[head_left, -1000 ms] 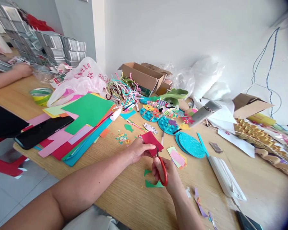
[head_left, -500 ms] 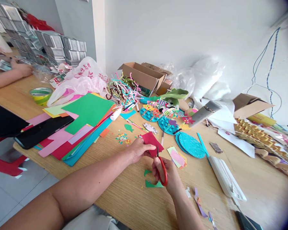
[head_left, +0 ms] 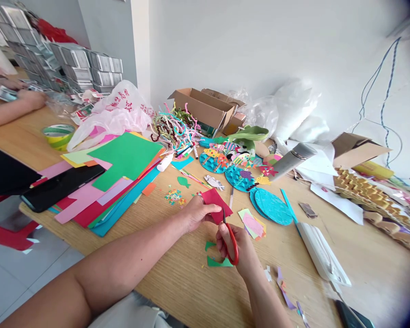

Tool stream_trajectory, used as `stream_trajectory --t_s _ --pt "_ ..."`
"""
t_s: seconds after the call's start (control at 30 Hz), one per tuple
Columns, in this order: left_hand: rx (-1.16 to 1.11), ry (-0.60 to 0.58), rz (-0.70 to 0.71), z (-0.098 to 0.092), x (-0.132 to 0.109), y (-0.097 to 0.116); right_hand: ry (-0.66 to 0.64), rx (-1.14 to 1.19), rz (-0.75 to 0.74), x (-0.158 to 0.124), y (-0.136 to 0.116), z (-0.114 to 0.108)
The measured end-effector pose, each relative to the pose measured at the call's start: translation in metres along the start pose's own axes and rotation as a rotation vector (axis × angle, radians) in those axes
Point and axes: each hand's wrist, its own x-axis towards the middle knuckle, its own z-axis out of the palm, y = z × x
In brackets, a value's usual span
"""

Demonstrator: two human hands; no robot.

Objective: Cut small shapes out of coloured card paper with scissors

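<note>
"What is the person wearing?"

"Pale, greyish-white cloth [head_left: 125,315], softly folded, at the bottom edge. Top or trousers, I can't tell."

"How about the arms?"

"The left arm [head_left: 116,273] is bare from the wrist to past the elbow crease, up to where the view cuts it off. The right forearm [head_left: 261,291] is bare too."

"Any markings?"

"One small dot [head_left: 141,259] on the left arm, between elbow and wrist."

"And the hands?"

"Left hand [head_left: 196,214] and right hand [head_left: 239,248] are both bare; the nails are too small to make out."

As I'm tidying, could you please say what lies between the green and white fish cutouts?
Thin coloured paper strips lie between them, as the head view shows.
</note>
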Motion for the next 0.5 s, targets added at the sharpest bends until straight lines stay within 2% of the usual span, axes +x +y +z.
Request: stream_trajectory --t_s 0.5 --pt "0.055 -0.036 0.005 0.0003 -0.0014 0.0005 -0.017 0.029 0.005 0.0006 -0.0018 -0.0018"
